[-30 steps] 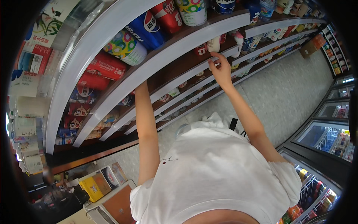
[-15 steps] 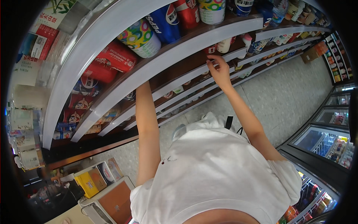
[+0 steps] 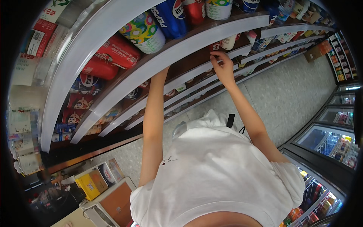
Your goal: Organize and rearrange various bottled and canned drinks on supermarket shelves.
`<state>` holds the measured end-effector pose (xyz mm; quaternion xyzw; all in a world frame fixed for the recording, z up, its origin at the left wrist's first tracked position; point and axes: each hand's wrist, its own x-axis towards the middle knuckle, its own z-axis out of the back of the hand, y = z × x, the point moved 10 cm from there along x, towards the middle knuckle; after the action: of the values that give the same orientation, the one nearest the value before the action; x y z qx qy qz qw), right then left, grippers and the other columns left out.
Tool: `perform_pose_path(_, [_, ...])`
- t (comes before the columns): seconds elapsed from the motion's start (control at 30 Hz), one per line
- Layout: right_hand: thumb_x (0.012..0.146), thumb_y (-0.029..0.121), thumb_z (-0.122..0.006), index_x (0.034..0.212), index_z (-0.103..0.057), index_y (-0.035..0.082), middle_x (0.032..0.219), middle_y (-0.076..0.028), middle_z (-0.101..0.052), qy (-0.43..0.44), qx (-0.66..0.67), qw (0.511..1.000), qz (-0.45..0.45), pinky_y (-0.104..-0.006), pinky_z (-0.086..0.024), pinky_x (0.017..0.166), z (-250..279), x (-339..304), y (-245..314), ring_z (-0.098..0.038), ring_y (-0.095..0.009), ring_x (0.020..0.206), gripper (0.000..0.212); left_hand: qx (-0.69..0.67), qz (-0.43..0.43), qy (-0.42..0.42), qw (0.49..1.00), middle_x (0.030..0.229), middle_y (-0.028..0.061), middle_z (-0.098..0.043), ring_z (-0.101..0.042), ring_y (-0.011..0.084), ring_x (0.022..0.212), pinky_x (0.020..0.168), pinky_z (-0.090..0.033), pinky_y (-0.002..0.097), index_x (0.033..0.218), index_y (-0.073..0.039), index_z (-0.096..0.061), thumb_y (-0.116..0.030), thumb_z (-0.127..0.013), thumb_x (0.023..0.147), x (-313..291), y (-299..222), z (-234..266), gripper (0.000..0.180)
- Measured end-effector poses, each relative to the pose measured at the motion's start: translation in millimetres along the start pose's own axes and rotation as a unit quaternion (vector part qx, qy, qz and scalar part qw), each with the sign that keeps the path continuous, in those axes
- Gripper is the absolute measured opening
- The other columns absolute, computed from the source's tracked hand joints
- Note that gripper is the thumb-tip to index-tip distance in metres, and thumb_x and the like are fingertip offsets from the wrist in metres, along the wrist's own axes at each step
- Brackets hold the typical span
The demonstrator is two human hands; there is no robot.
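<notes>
The right hand [image 3: 224, 70] hovers at the front edge of a brown shelf [image 3: 194, 65], its grip loosely curled, thumb and fingers slightly apart with nothing visible between them. Just beyond, toward the shelf's right end, sits a smooth, rounded, cream-white bottle [image 3: 228, 42], its top hidden by the upper shelf [image 3: 181, 50], beside a small red container [image 3: 215, 46]. The left hand [image 3: 162, 73] slips behind the upper shelf's pale front edge; its grip is hidden, so I cannot tell its state.
</notes>
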<state>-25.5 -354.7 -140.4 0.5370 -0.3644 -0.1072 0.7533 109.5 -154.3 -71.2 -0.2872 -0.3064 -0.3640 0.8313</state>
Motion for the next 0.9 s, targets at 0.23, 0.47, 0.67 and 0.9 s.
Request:
perform_pose_path(0.23, [0.081,0.008,-0.066,0.099,-0.065,0.005,0.089,-0.009,-0.063,0.008,-0.005,0.999,0.046,-0.026,-0.045,0.053,0.4,5.9,18.8,-0.06,-0.015,0.068,0.018,-0.03,-0.014,0.012,0.999,0.092,0.0121,-0.07,-0.067,0.032,0.083,0.075,-0.052,0.0396,0.099,-0.004,-0.069,-0.022,-0.07,0.08,-22.1,-25.7,39.3,0.026])
perform_pose_path(0.47, [0.078,0.015,-0.069,0.094,-0.064,0.003,0.088,-0.014,-0.062,0.076,-0.027,0.986,0.143,-0.0384,-0.049,0.067,-73.8,32.6,50.6,-0.062,-0.029,0.078,0.021,-0.036,0.13,-0.083,0.987,0.096,0.0166,-0.068,-0.065,0.0328,0.088,0.08,-0.049,0.039,0.1,0.002,-0.065,-0.02,-0.073,0.078,-47.3,-13.6,67.5,0.032])
perform_pose_path(0.67, [0.077,0.03,-0.069,0.094,-0.065,0.006,0.092,-0.014,-0.063,0.035,-0.017,0.956,0.292,-0.0451,-0.045,0.081,-134.4,51.6,32.7,-0.06,-0.034,0.09,0.029,-0.082,0.195,-0.149,0.966,0.109,0.0247,-0.059,-0.055,0.0385,0.104,0.094,-0.04,0.0411,0.109,0.009,-0.055,-0.014,-0.071,0.079,-74.8,4.8,53.4,0.041])
perform_pose_path(0.9, [0.076,0.031,-0.069,0.093,-0.066,0.008,0.092,-0.013,-0.065,-0.105,-0.252,0.863,0.426,-0.0448,-0.045,0.08,-161.6,40.7,0.6,-0.06,-0.033,0.09,0.029,-0.1,0.187,-0.172,0.962,0.109,0.0241,-0.059,-0.056,0.0374,0.104,0.093,-0.04,0.0406,0.11,0.007,-0.054,-0.012,-0.072,0.078,-81.7,12.5,36.4,0.041])
